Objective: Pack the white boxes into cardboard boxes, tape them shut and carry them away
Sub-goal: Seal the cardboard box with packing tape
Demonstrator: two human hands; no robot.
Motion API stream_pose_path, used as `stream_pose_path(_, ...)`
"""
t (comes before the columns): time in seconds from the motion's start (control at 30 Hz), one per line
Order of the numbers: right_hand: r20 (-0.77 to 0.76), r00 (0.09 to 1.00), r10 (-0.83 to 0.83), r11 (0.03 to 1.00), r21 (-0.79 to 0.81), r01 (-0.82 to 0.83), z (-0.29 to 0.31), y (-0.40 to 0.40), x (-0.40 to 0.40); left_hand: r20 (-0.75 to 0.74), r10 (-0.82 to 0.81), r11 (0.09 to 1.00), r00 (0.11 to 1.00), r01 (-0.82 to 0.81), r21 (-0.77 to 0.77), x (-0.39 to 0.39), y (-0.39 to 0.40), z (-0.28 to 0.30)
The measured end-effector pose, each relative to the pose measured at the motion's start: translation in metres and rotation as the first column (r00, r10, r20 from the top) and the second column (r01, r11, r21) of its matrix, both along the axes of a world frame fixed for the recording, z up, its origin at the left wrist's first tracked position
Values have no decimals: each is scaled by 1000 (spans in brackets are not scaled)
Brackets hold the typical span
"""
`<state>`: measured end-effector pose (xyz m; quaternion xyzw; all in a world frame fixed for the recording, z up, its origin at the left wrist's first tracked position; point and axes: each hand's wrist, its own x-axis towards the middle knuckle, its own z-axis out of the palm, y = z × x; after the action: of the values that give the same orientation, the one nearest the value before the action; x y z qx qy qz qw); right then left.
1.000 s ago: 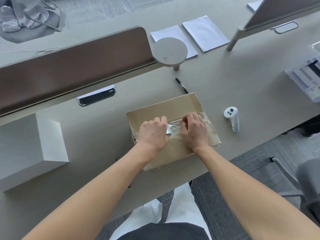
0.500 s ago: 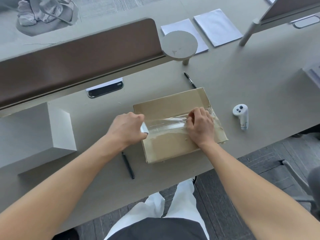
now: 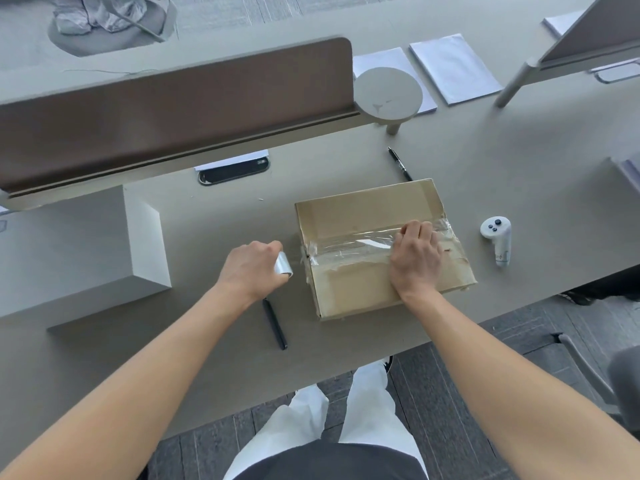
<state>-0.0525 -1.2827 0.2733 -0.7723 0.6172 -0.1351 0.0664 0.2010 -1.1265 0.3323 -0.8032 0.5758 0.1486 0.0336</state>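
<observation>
A closed cardboard box (image 3: 363, 216) lies flat on the grey desk (image 3: 519, 161) in front of me. A strip of clear tape (image 3: 356, 245) runs across its lid along the seam. My left hand (image 3: 251, 268) grips a roll of clear tape (image 3: 284, 264) just past the box's left edge, low over the desk. My right hand (image 3: 414, 259) presses the tape down on the right part of the lid. A large white box (image 3: 69, 251) stands on the desk at the left.
A black pen (image 3: 275, 323) lies by my left wrist and another pen (image 3: 400, 164) lies behind the cardboard box. A white controller (image 3: 498, 242) rests to the right. A brown divider panel (image 3: 173, 109), a round lamp base (image 3: 388, 93) and papers (image 3: 453, 67) stand further back.
My left hand has pulled the tape roll leftwards across the lid and past the box's left edge, laying out tape. My right hand has stayed pressed on the right part.
</observation>
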Motion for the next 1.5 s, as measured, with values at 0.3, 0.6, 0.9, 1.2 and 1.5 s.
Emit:
stream_pose_path(0.3,-3,982,190,982,-9,-190,1,44,54,-84,45,999,995,-44,11,13,14,-35)
stream_pose_path(0.6,84,956,282,958,28,-285,0,80,103,-115,29,1000,993,-29,7,18,9,-51)
stream_pose_path(0.9,139,945,296,951,49,-305,-1,80,97,-186,53,998,981,-48,30,2,5,-65)
stream_pose_path(1.2,150,931,332,938,51,-342,-2,63,85,-202,17,999,979,-25,-41,-5,-2,-71)
stream_pose_path(1.5,89,952,291,948,108,-300,9,63,87,-572,115,989,812,-145,-8,21,19,-51)
